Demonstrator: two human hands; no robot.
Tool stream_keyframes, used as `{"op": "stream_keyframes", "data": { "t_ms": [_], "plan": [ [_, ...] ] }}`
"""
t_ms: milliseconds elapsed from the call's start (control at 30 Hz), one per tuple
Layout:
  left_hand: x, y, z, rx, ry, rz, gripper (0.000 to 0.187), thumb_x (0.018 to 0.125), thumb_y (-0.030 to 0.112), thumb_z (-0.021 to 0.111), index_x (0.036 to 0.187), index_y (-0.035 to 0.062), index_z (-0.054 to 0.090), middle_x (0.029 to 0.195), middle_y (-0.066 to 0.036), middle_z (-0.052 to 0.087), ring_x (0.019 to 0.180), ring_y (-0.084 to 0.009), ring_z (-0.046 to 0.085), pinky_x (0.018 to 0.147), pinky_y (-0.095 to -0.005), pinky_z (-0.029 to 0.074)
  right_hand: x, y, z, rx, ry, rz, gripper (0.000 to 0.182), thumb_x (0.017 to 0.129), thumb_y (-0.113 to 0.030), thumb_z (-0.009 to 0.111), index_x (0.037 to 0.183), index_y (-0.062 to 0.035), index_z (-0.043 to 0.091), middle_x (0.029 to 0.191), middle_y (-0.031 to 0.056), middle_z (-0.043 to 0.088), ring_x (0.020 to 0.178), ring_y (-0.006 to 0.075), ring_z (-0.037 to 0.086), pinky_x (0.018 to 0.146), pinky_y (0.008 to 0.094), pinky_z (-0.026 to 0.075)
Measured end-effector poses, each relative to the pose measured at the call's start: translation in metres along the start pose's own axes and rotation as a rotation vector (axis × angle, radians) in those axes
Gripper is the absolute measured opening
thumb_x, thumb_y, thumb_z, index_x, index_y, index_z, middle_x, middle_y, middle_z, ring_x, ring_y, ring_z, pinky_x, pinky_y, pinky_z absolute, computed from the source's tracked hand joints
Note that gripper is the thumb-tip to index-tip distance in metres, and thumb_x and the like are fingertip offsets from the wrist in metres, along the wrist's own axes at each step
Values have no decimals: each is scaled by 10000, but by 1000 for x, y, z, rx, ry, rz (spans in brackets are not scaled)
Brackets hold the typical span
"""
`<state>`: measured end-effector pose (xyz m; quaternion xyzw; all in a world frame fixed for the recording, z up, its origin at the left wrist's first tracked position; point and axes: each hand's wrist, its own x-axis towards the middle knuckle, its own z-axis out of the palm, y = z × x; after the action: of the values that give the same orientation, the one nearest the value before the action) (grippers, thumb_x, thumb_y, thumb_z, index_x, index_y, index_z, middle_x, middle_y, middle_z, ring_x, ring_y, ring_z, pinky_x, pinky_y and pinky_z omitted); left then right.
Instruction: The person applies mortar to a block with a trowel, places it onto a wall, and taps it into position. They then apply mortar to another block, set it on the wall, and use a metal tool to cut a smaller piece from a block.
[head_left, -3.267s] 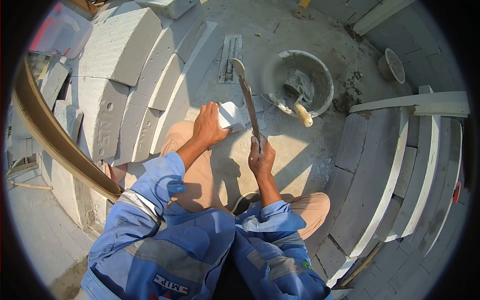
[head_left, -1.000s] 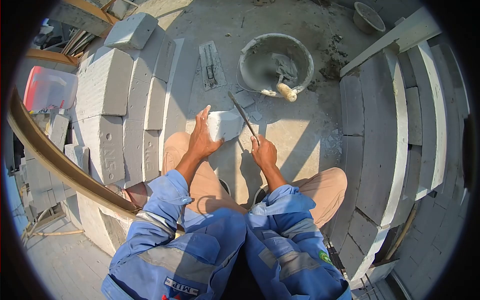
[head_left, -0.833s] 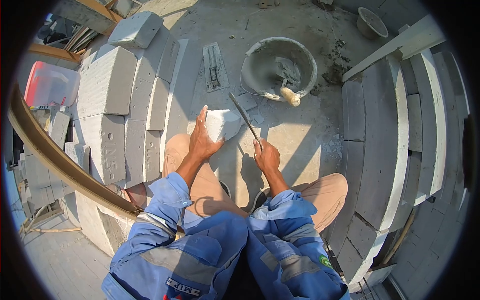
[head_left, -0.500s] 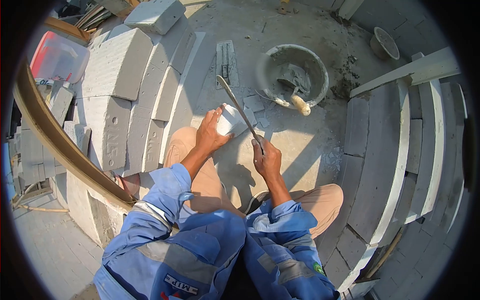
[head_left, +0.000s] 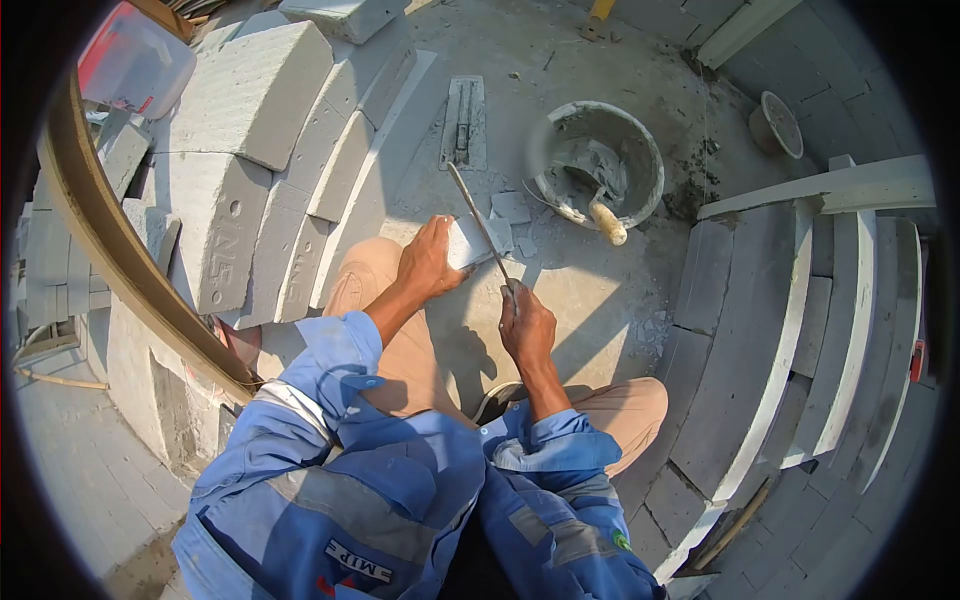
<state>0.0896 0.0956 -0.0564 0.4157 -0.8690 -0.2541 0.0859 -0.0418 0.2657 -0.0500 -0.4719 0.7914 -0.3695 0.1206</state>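
My left hand [head_left: 428, 258] is closed around the near side of a small white lightweight-concrete block piece [head_left: 470, 238], held low over the floor. In my right hand [head_left: 527, 325] is the grip end of a long, narrow-bladed knife [head_left: 470, 202]; its handle is mostly hidden by my fingers. The blade slants up and left across the block piece, overlapping its right part in this view. Flat broken offcuts [head_left: 511, 207] and small white crumbs lie just beyond the piece.
A bucket of wet mortar [head_left: 655, 165] with a trowel [head_left: 606, 222] in it stands ahead. A flat float [head_left: 463, 122] lies left of it. Stacked blocks [head_left: 240, 95] rise on my left, a block wall [head_left: 745, 330] on my right. A small bowl [head_left: 776, 125] sits far right.
The view has shifted slightly. The block piece now shows a flatter top face, and the knife blade crosses farther over its right part. Both hands keep their holds.
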Motion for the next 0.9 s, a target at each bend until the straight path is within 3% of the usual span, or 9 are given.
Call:
{"op": "stream_keyframes", "data": {
  "t_ms": [167,233,300,367,467,633,667,733,900],
  "plan": [
    [3,-1,-4,-20,-43,9,863,708,359,882,1366,-33,485,1285,-197,579,1213,-380,583,983,-446,509,-2,-18,-16,164,98,37,138,940,-95,690,1054,-20,704,829,193,692,672,381,692,568,413,536],
    [4,3,-5,-27,-52,22,863,707,357,881,1367,-32,485,1281,-201,584,1208,-381,586,983,-448,508,0,-24,-20,260,166,-61,159,964,-50,658,1104,13,698,825,224,702,665,318,711,596,378,538],
    [3,7,-6,-10,-69,-62,857,706,359,883,1362,-26,489,1292,-217,589,1206,-390,590,988,-451,505,1,-14,-7,232,171,-67,170,960,-74,664,1107,3,701,846,236,706,681,359,713,602,396,546],
    [-1,-2,4,0,-1,35,861,698,321,873,1380,-9,464,1283,-188,576,1232,-387,565,997,-460,508,3,-4,0,-61,-102,102,184,955,-110,671,1106,-11,706,867,239,706,710,410,700,610,423,552],
    [2,9,-5,31,-51,-52,854,690,315,879,1368,-4,471,1282,-183,579,1221,-391,575,996,-464,508,3,-13,-5,35,-2,66,179,946,-129,679,1082,-18,717,863,230,699,722,436,681,604,447,545],
    [6,2,-3,-2,-93,1,857,697,324,889,1373,-2,475,1302,-195,573,1224,-400,575,1006,-459,502,-3,-17,-5,183,158,-33,174,924,-102,693,1072,-13,715,839,218,691,695,413,684,597,438,542],
    [4,1,-1,6,-37,11,856,691,331,889,1366,-3,481,1302,-214,573,1228,-406,569,1017,-459,494,0,-11,-1,181,166,-24,174,924,-102,693,1072,-13,715,839,218,691,695,413,684,597,438,542],
    [-2,0,3,14,11,37,856,686,338,888,1360,-3,487,1302,-232,573,1233,-412,563,1029,-460,486,7,0,4,-81,-111,113,197,918,-100,690,1098,-23,706,829,209,690,695,410,685,603,454,546],
    [0,5,-2,5,-25,-14,878,675,325,899,1366,-16,477,1295,-243,570,1234,-416,560,1024,-471,484,0,-11,-3,148,53,78,171,945,-172,659,1055,-45,691,827,217,695,706,434,682,623,505,545]
  ]
}}
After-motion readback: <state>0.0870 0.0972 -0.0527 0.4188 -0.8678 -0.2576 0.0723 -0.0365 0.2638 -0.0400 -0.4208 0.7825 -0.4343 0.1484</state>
